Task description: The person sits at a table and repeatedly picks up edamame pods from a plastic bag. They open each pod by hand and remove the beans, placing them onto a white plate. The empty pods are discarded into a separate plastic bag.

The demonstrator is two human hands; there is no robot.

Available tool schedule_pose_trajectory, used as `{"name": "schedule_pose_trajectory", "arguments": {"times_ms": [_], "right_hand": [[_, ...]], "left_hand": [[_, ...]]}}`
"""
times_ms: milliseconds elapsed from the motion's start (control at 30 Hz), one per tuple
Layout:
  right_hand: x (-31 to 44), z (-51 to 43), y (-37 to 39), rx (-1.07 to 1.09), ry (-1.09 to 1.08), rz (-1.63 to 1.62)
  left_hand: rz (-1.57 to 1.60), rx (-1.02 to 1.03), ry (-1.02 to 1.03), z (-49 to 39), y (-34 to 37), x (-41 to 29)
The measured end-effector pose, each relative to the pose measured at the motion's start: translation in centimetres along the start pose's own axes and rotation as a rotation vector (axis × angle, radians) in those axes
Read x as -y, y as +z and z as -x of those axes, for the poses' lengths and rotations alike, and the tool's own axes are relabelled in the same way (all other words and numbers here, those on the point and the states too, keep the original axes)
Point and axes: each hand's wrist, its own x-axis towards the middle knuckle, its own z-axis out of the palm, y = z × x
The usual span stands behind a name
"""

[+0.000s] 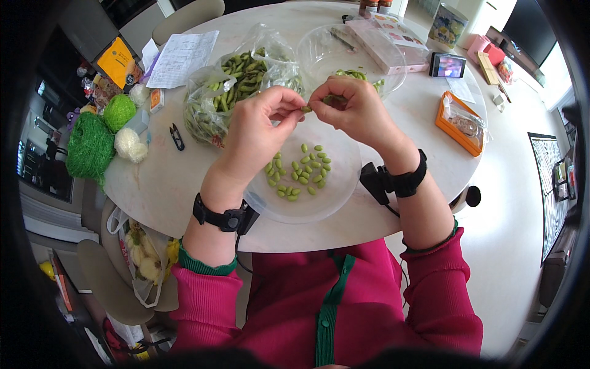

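Observation:
My left hand [265,129] and my right hand [352,108] meet at the fingertips over the table, pinching a small green soybean pod [306,109] between them. More green shows under my right fingers. Below them, shelled green soybeans [304,175] lie scattered in a shallow clear plastic bowl [318,217]. Beyond my left hand an open clear plastic bag [203,122] holds many soybean pods [246,74]. Behind my right hand stands a second clear plastic container [318,50] with some green pods or shells [352,74] in it, partly hidden by that hand.
Thread snips [176,137], green yarn [91,145] and written sheets [183,60] lie at the left of the round table [161,203]. At the right are an orange tray [456,133] and a phone with a lit screen [447,65]. Cables hang from both wrist devices.

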Motion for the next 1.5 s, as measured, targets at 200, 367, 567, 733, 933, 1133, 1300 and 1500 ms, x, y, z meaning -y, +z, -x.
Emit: {"name": "schedule_pose_trajectory", "arguments": {"times_ms": [200,367,567,733,933,1133,1300,1500], "right_hand": [[0.3,0.1,0.2,0.004,0.041,-0.035],[0.1,0.1,0.6,-0.013,-0.017,-0.01],[0.2,0.2,0.4,-0.008,-0.08,0.022],[0.2,0.1,0.3,-0.026,-0.087,0.037],[0.0,0.0,0.3,-0.026,-0.085,0.028],[-0.2,0.0,0.2,-0.026,-0.093,-0.044],[-0.2,-0.1,0.0,-0.05,-0.102,-0.028],[-0.1,-0.2,0.0,-0.066,0.02,-0.115]], "left_hand": [[0.211,0.064,-0.178,-0.1,-0.2,0.0],[0.593,0.207,-0.431,-0.3,-0.8,0.0],[0.794,0.262,-0.571,-0.3,-1.3,0.0],[0.823,0.24,-0.56,-0.4,-1.3,-0.1],[0.771,0.228,-0.535,-0.4,-1.3,-0.2],[0.757,0.185,-0.491,-0.5,-1.4,0.1],[0.709,0.129,-0.465,-0.5,-1.6,0.3],[0.754,0.023,-0.411,-0.6,-1.3,0.3]]}}
